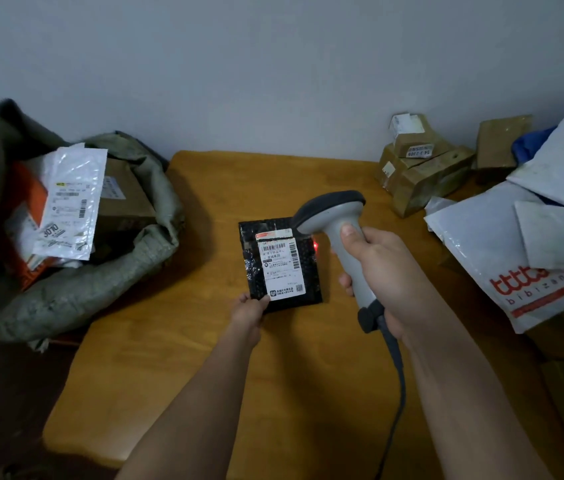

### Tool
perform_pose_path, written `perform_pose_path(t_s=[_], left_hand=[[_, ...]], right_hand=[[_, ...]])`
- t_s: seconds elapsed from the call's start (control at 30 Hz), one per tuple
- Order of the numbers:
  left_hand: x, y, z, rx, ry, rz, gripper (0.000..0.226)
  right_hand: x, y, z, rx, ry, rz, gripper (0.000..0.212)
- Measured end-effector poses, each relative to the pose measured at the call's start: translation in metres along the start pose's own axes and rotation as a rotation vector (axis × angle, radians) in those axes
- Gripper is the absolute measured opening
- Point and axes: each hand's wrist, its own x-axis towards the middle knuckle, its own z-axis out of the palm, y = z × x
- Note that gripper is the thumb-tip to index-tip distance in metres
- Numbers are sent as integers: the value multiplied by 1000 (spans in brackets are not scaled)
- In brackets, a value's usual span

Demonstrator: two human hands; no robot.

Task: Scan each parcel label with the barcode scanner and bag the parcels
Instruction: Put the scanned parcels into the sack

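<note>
Far to the left of both hands, the sack point(76, 289) gaped, with bare table point(176, 358) between. The right hand point(382, 271) clasped the scanner point(339, 233). The left hand point(251, 311) pinched the near corner of the black parcel point(278, 265), which looked light, soft and slippery.
</note>
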Motion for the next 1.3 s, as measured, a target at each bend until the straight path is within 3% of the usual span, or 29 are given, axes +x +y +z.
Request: perform_pose_path(t_s=[0.03,0.1,0.23,0.6,0.7,0.83,0.97,1.13,1.3], left_hand=[[-1,1,2,8,-6,-5,26],[-28,17,-15,-98,88,61,21],[-27,21,-21,-80,95,61,22],[-75,48,-91,-265,243,176,18],[-87,67,-127,-296,317,260,17],[-89,108,-180,-247,514,428,14],[-84,151,-222,-120,646,566,17],[-58,182,-255,71,600,670,11],[-20,196,-273,176,515,694,13]], right_hand=[[0,-1,-2,15,-3,-2,30],[-12,-22,-3,-21,-162,-61,30],[-9,-25,2,-7,-136,-75,31],[-15,-47,40,137,-371,-91,38],[-14,-49,57,234,-415,-64,28],[4,-50,91,402,-471,68,25],[27,-49,141,743,-517,287,16],[57,-39,209,973,-457,476,13],[96,-9,267,1004,-360,621,41]])
